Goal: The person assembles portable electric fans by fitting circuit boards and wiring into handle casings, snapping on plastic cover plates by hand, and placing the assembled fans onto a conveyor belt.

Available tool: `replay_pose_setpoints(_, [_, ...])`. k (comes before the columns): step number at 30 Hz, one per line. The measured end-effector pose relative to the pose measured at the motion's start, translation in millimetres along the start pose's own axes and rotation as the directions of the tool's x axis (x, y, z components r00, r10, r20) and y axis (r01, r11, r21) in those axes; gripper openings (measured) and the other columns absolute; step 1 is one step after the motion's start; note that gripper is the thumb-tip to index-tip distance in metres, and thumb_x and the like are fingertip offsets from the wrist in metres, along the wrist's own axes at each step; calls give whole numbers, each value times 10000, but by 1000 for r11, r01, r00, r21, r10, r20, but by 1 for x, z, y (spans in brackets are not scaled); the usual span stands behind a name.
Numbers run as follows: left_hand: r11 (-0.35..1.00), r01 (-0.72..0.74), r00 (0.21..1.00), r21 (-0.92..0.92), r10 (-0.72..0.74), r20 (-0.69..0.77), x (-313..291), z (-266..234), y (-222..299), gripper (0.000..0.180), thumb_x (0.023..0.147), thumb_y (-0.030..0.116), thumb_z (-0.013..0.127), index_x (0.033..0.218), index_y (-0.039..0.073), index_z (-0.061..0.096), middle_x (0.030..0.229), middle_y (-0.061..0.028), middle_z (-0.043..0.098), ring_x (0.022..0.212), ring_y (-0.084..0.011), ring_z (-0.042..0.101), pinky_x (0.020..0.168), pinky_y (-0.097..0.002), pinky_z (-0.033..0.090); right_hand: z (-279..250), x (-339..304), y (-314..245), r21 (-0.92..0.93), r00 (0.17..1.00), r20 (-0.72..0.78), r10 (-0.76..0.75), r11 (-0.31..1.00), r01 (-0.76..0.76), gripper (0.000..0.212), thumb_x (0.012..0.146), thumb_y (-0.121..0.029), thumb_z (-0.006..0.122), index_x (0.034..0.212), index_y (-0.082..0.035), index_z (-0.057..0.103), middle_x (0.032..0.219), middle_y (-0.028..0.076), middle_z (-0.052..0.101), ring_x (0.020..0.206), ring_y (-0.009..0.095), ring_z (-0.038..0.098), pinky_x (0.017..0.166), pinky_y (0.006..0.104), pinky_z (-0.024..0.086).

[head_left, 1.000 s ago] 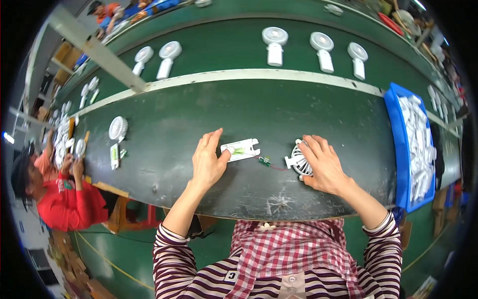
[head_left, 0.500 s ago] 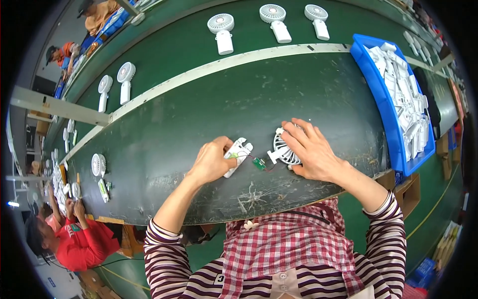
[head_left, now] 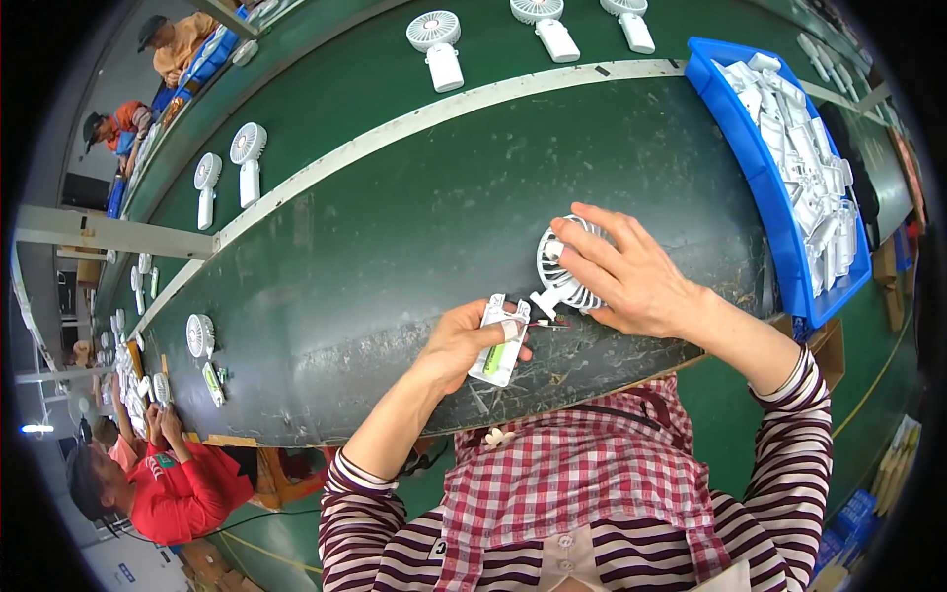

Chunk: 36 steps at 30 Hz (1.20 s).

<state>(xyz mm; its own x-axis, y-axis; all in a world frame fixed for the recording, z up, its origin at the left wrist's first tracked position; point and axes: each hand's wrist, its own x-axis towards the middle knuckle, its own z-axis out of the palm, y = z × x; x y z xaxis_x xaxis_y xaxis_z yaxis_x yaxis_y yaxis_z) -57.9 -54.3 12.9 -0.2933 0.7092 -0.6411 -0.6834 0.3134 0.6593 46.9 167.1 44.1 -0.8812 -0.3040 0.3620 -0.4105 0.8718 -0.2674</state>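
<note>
Between the thumb and fingers of my left hand [head_left: 454, 347] is a white fan handle shell [head_left: 503, 367], its open side up. A green battery [head_left: 493, 359] lies inside it. My right hand [head_left: 636, 276] grips a white fan head [head_left: 558, 286], fingers over its round grille and thumb underneath, partly hidden. The fan head's short neck points down toward the top of the shell, a small gap apart. Thin wires [head_left: 538, 324] run out of the shell's upper end near the neck. The small circuit board is hard to make out now.
At the right stands a blue bin [head_left: 745, 148] full of white plastic parts. Beyond a pale rail [head_left: 424, 120] stand several white handheld fans [head_left: 443, 67]. An opened fan [head_left: 200, 336] lies at the left, near a person in red [head_left: 178, 488].
My left hand has moved right and nearer to me, turning the shell so its battery side shows. My right hand has lifted and tilted the fan head, and the two parts are closer together.
</note>
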Motion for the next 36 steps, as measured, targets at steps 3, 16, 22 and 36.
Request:
replay_pose_setpoints(3, [1000, -8, 999, 5, 8, 50, -1, 7, -3, 244, 810, 18, 522, 1051, -2, 493, 874, -167, 619, 712, -245, 639, 613, -321, 537, 1, 4, -1, -3, 998, 34, -62, 998, 62, 632, 464, -84, 722, 1043, 4, 485, 1284, 161, 386, 1170, 379, 370, 841, 478, 395])
replay_pose_setpoints(16, [986, -50, 994, 156, 35, 100, -1, 21, -11, 202, 840, 98, 537, 1016, 0, 530, 817, -75, 627, 647, -126, 594, 565, -243, 479, 15, 18, -2, -41, 961, 163, -222, 972, 231, 477, 666, -107, 595, 1118, 2, 490, 1250, 141, 415, 1175, 352, 377, 921, 492, 366])
replay_pose_setpoints(22, [951, -172, 985, 257, 161, 62, 3, 23, -14, 253, 876, 214, 531, 1000, -6, 524, 764, -94, 618, 605, -154, 601, 525, -250, 481, 11, 22, 3, -11, 954, 193, -228, 972, 235, 467, 692, -120, 577, 1134, -5, 477, 1257, 146, 410, 1180, 357, 374, 927, 492, 359])
replay_pose_setpoints(36, [904, -263, 964, -338, 229, -137, -4, 4, -7, 325, 850, 288, 540, 932, -26, 543, 672, -114, 600, 501, -194, 579, 451, -285, 499, 51, -7, -44, 514, 858, -269, 437, 819, -256, 451, 656, 18, 644, 1080, 47, 494, 975, 160, 580, 834, 255, 585, 706, 315, 485])
